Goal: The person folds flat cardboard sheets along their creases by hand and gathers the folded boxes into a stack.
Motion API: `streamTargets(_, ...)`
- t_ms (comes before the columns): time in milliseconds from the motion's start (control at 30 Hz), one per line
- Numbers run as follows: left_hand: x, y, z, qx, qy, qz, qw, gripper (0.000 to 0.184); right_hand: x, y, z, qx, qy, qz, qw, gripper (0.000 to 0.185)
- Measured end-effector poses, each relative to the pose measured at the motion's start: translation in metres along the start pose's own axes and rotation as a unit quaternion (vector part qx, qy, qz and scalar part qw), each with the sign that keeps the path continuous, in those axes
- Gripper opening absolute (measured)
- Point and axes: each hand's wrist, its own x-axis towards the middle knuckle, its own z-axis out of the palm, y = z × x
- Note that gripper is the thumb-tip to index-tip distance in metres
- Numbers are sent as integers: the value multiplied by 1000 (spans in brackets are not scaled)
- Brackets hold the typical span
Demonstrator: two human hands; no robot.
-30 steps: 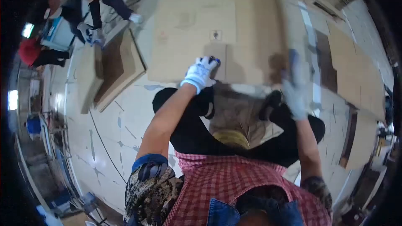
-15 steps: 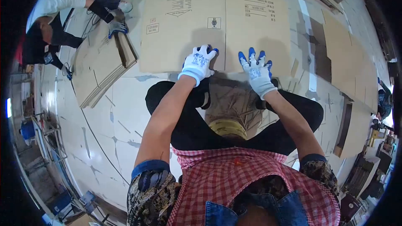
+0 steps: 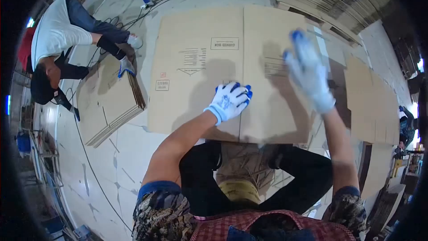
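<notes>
Cardboard (image 3: 178, 49) lies flat, floor (image 3: 191, 1) past its far edge, under a curled left hand (image 3: 229, 101) and, apart, an open right hand (image 3: 308, 71).

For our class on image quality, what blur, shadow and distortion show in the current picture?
Head view: right hand motion-blurred, left hand much sharper; soft shadows across the cardboard sheet. Head view too: wide-lens curvature, black corners, small bright patches at both sides.

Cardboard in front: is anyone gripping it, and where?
No grip on the cardboard shows. The left hand rests near its middle, perhaps covering something small; the right hand is blurred but open.
</notes>
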Motion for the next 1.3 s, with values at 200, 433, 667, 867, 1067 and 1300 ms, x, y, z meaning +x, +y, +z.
streamTargets(200, 6, 4, -10, -60, 10, 11, 998, 16, 24, 48, 174, -134, 86, 49, 986, 47)
streamTargets(433, 1, 3, -24, -104, 47, 4, 993, 16, 21, 43, 151, -177, -108, 49, 977, 64)
streamTargets(667, -41, -135, -80, 40, 220, -300, 928, 23, -70, 154, 108, 203, 15, 354, 913, 56)
streamTargets(867, -54, -215, -92, 109, -38, -610, 784, 52, -55, 140, 102, 221, -25, 370, 902, 45)
streamTargets(1067, -45, -230, -100, 3, 2, -676, 737, 57, -64, 134, 110, 238, -8, 356, 904, 44)
streamTargets(1300, -47, -238, -83, -54, -14, -687, 725, 60, -63, 132, 109, 232, -7, 363, 902, 51)
